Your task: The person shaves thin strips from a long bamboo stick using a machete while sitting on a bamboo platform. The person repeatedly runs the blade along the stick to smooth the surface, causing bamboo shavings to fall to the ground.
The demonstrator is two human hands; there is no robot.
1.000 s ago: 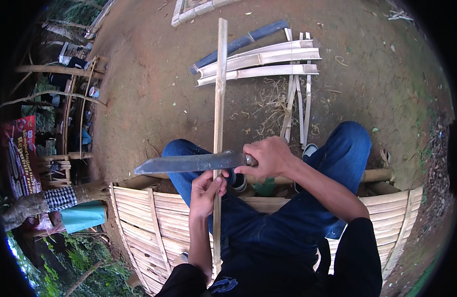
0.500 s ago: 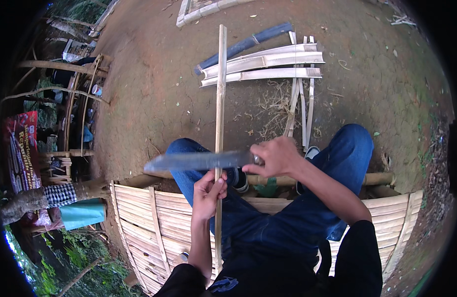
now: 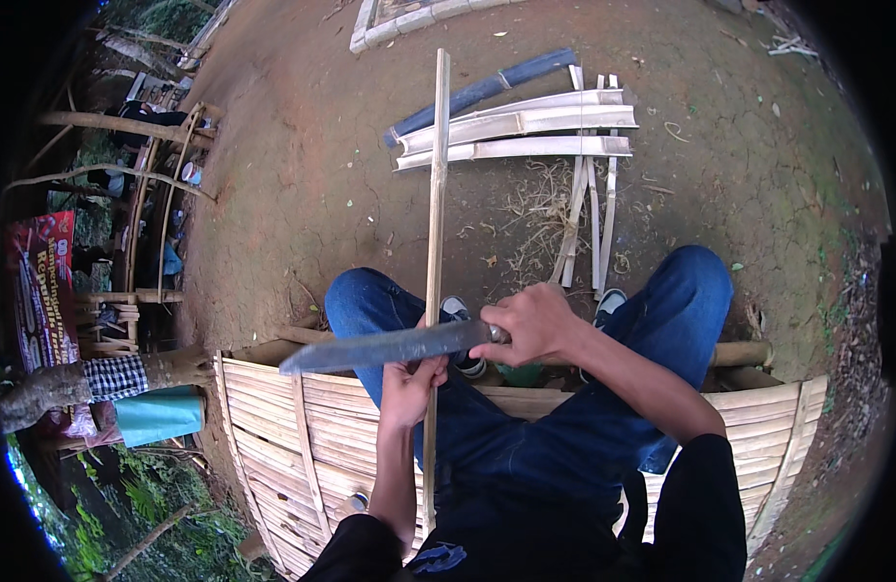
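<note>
The left hand (image 3: 406,388) is gripping the stick (image 3: 435,242) steady so the right hand (image 3: 530,325), holding the knife (image 3: 390,347), is cutting it.

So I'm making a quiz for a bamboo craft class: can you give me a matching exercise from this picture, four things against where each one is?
Things:
1. long thin bamboo strip
2. long grey metal blade
3. pale split bamboo slats
4. dark blue bamboo pole

Places:
A. lying on the dirt beyond the pale slats
B. gripped in the left hand
C. stacked on the ground ahead of the knees
D. held crosswise by the right hand

Pairs: 1-B, 2-D, 3-C, 4-A
</note>
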